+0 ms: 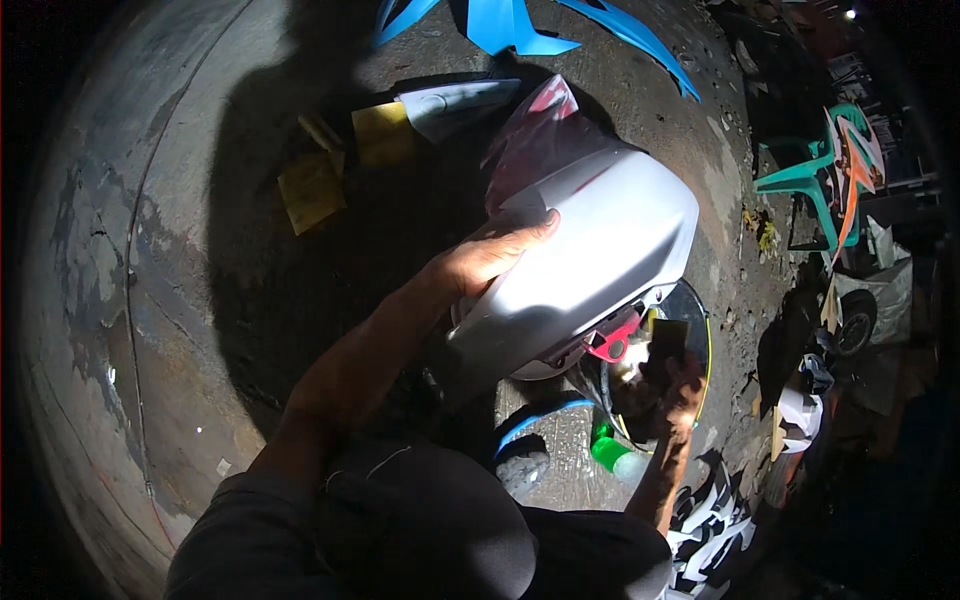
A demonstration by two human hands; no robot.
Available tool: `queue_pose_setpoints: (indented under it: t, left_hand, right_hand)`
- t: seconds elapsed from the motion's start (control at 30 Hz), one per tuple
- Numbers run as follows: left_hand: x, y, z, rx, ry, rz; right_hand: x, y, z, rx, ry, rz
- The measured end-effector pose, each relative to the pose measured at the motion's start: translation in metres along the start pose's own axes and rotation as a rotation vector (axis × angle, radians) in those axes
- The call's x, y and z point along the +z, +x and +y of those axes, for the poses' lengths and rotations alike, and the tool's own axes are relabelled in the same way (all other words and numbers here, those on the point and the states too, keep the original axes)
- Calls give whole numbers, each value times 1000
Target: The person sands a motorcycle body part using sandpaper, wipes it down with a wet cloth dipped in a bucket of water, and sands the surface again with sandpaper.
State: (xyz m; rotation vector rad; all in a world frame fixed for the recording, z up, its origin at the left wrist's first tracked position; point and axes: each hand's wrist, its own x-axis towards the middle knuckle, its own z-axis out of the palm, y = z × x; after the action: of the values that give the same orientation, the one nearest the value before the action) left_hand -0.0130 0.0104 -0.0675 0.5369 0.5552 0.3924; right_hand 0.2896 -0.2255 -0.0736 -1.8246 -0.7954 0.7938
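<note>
My left hand [500, 255] grips the edge of a large white and grey moulded panel [610, 225], thumb on top and fingers out of sight underneath. The panel looks like a motorcycle body part. A red bracket [614, 337] shows along its lower right edge. Partly in shadow, my right hand [684, 388] is over a dark round tub [708, 350] with a yellowish rim line. Its fingers appear closed on a small dark rectangular sheet [668, 338]. Behind the white panel lies a dull red and grey panel [535, 140].
Yellow sheets [383, 135] and a pale grey panel [460, 105] lie on the concrete floor. Blue panels [505, 30] are at the far side. A green bottle [607, 450] lies beside the tub. At the right stand a green chair [820, 175] and scattered white pieces [715, 535].
</note>
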Motion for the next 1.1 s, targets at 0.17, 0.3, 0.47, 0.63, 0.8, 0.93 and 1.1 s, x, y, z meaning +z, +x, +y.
queue_pose_setpoints:
  t: [0.17,0.3,0.47,0.63,0.8,0.93,1.1]
  left_hand:
    - [-16,12,-19,2,-1,-43]
    - [-16,17,-30,19,22,-125]
    - [-11,10,-24,33,15,-91]
    - [-11,16,-26,88,-227,-208]
    - [-12,16,-25,63,-351,-223]
    - [-5,10,-17,109,-11,-98]
    - [-4,6,-18,29,-338,-146]
  right_hand:
    - [25,-22,-62,-309,-72,261]
    - [74,-26,-118,-531,33,186]
    - [121,15,-145,-990,-536,-182]
    - [171,2,-147,-1048,-836,-389]
    - [173,-26,-134,-1066,-1007,-553]
    - [154,8,-130,-932,-996,-285]
    - [169,-10,-125,-1039,-996,-428]
